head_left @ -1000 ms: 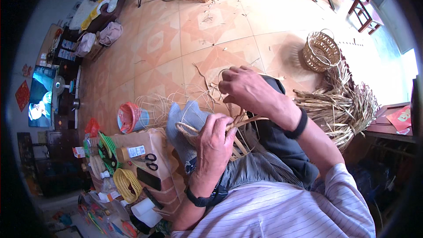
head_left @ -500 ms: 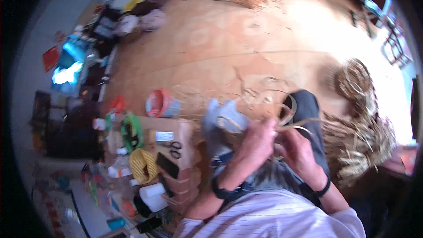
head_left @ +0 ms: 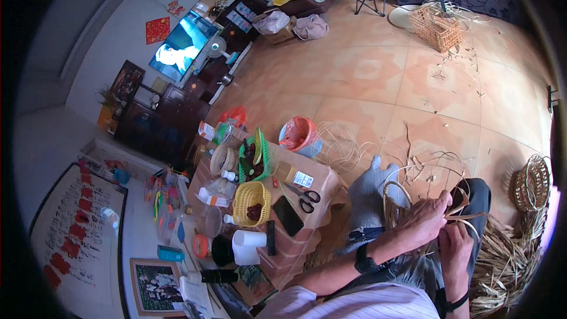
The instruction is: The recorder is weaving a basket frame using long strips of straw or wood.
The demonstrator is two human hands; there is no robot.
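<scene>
My left hand (head_left: pixel 428 217) is closed on a flat tan strand (head_left: pixel 459 205) of an unfinished woven piece (head_left: pixel 394 199) in my lap, which has a pale curved rim and long loose loops. Just below and to its right, my right hand (head_left: pixel 455 248) has its fingers bent and pressed at the strands, its fingertips partly hidden. A grey ribbed cloth (head_left: pixel 370 201) lies over my left leg. Beside my right leg is a heap of dried leaf strips (head_left: pixel 502 266).
To my left, a low table (head_left: pixel 307 227) holds scissors (head_left: pixel 306 204), a phone (head_left: pixel 287 215), a yellow basket (head_left: pixel 252 201) and a green basket (head_left: pixel 255 152). A pink-blue bucket (head_left: pixel 300 136), a round basket (head_left: pixel 528 186) and a square basket (head_left: pixel 437 32) stand on the floor. A television (head_left: pixel 180 47) is lit.
My view has swung left. My right hand has come down from above the piece to just below my left hand, which still grips the strands.
</scene>
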